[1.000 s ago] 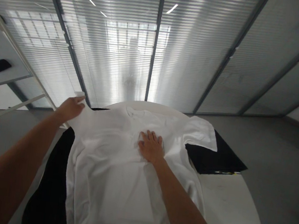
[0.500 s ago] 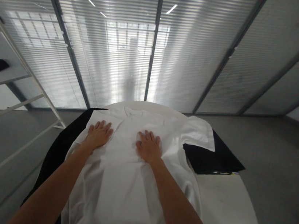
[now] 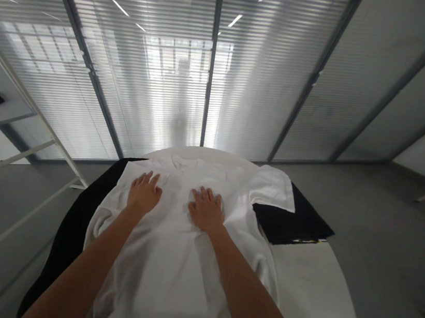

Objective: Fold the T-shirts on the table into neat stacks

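Observation:
A white T-shirt [image 3: 168, 257] lies spread over the table, its neckline at the far side and its hem toward me. On the upper left of the shirt, close to the left sleeve, my left hand [image 3: 145, 192] rests with fingers spread. My right hand [image 3: 206, 209] lies flat on the chest area, fingers apart, pressing lightly wrinkled cloth. Neither hand grips anything. The right sleeve [image 3: 277, 188] stretches out over folded black cloth [image 3: 290, 221]. Soft creases run down the lower part of the shirt.
The round white table [image 3: 320, 293] shows at the right and far edge. Black fabric [image 3: 64, 244] hangs over its left side. A white metal rack frame [image 3: 33, 93] stands at the left. Glass partitions with blinds [image 3: 252, 91] rise behind the table, above a grey floor [image 3: 370, 211].
My left hand has moved slightly right across the shirt, and the cloth at the left sleeve lies differently. My right hand stays at the same place on the shirt. The view has shifted a little.

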`<state>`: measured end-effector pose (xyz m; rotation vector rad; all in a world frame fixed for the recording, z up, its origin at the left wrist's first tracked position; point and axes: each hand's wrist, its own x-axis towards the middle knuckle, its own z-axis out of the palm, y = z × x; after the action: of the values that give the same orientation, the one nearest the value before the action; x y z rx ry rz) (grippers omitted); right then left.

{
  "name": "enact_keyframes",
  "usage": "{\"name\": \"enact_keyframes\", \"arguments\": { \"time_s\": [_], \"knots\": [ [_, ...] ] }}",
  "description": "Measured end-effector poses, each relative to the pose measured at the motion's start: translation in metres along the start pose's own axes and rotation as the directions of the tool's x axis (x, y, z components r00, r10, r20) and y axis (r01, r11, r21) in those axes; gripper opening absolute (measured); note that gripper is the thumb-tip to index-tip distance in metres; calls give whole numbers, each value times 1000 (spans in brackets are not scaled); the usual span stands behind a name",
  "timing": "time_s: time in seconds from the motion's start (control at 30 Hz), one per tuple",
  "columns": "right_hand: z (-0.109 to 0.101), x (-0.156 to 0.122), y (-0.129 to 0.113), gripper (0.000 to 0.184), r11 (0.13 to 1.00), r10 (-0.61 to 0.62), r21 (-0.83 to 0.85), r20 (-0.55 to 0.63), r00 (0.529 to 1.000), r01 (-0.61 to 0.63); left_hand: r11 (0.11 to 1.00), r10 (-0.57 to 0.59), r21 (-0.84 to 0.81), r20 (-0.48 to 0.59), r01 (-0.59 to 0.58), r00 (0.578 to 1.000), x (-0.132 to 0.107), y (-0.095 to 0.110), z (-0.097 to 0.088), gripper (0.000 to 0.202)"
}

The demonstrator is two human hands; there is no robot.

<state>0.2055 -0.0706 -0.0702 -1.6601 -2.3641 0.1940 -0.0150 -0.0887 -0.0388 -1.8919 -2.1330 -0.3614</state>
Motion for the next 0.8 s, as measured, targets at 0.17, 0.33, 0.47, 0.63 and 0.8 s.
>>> {"name": "enact_keyframes", "arguments": {
  "time_s": [0.17,0.33,0.47,0.63,0.8],
  "knots": [
    [-8,-2,-2,55,1000,11,-11,33,999,-11,998,-58,-6,36,58,998,-23,43,1,58],
    [-9,-3,-2,54,1000,-4,-4,17,1000,4,1000,5,14,130,-7,992,-43,47,19,60],
    [-6,-4,-1,53,1000,-24,-3,-6,1000,24,999,2,37,118,-7,993,-42,45,17,59],
    [-7,-4,1,54,1000,-24,16,6,1000,24,999,-42,1,205,43,978,-45,66,6,56],
    [-13,-1,3,51,1000,-18,21,71,997,16,998,-6,-67,172,17,985,-66,87,9,58]
  ]
}}
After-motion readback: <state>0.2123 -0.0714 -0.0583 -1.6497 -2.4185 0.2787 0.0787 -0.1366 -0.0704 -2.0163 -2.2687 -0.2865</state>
